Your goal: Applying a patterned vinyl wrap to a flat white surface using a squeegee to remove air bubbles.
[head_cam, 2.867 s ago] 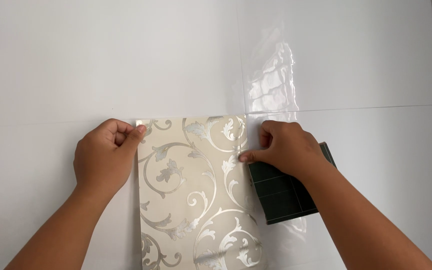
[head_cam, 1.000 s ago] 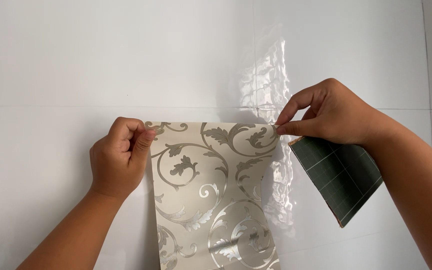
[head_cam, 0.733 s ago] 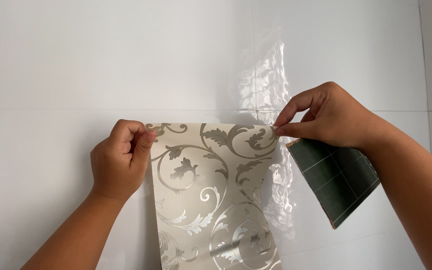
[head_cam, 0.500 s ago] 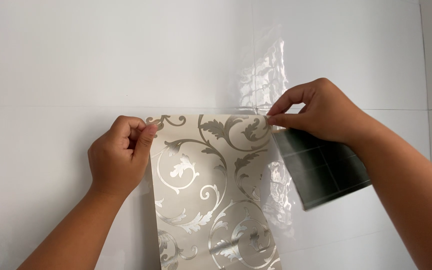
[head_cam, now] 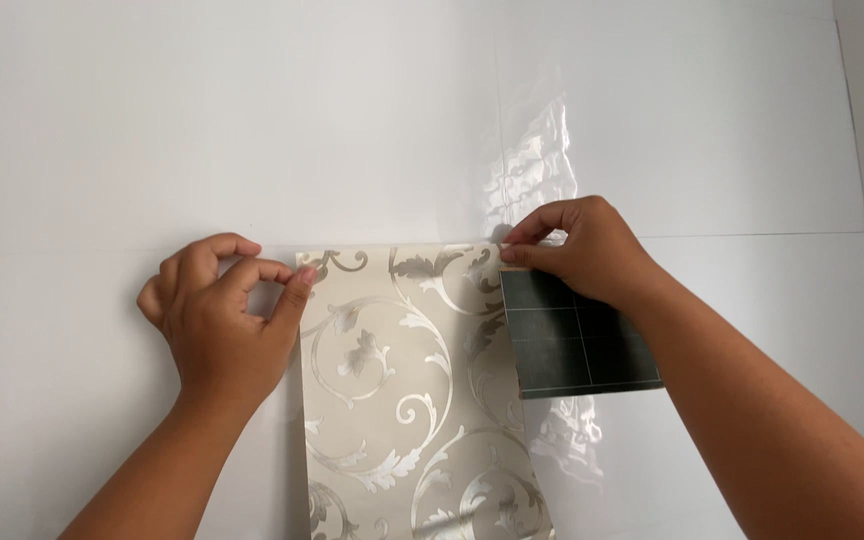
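Left hand (head_cam: 220, 325) positioned at upper left corner of patterned wallpaper strip (head_cam: 407, 390), fingers curled, thumb and forefinger tips pressed against strip edge at that corner; pinching or merely pressing against the surface cannot be told. Right hand (head_cam: 584, 252) positioned at upper right corner of same strip, thumb and forefinger closed in a pinch on the corner. Strip cream-coloured with silvery scroll-and-leaf ornament, lying flat against white wall surface (head_cam: 252, 130), top edge level with faint horizontal seam, lower end running out of view at bottom. Dark green gridded backing sheet (head_cam: 577, 340) hanging just below right hand, touching right edge of strip, slightly tilted, partly covered by right wrist. Clear glossy film (head_cam: 537, 170) visible on white surface above right hand, wrinkled and reflecting light; similar glossy patch (head_cam: 572, 440) below backing sheet, just beside right edge of strip. Both forearms entering from bottom of view, left forearm to left of strip, right forearm crossing from lower right. Vertical seam in white surface visible far right, well apart from both hands.
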